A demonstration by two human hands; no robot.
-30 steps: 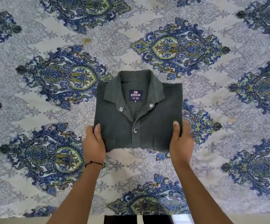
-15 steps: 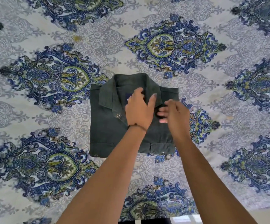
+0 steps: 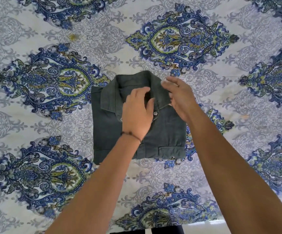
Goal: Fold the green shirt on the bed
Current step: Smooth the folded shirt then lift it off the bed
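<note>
The bed (image 3: 35,125), covered in a sheet printed with blue and green medallions, fills the view. Near its middle lies the green shirt (image 3: 167,132), folded into a compact rectangle with its collar at the far edge and its front facing up.

The left forearm reaches in from the lower edge, a thin dark bracelet (image 3: 131,134) at the wrist. The left hand (image 3: 137,114) lies palm down on the shirt just below the collar opening, fingers loosely spread and slightly curled over the placket, gripping nothing. It covers the inside neck area, so any label there is out of sight. A metal snap (image 3: 155,113) shows just beside its thumb side.

The right forearm comes in from the lower right corner. The right hand (image 3: 181,98) is at the right collar wing, fingers extended and open; whether they touch the cloth or hover above it cannot be told, since the fingertips are motion-blurred. The arm hides part of the shirt's right edge.
</note>
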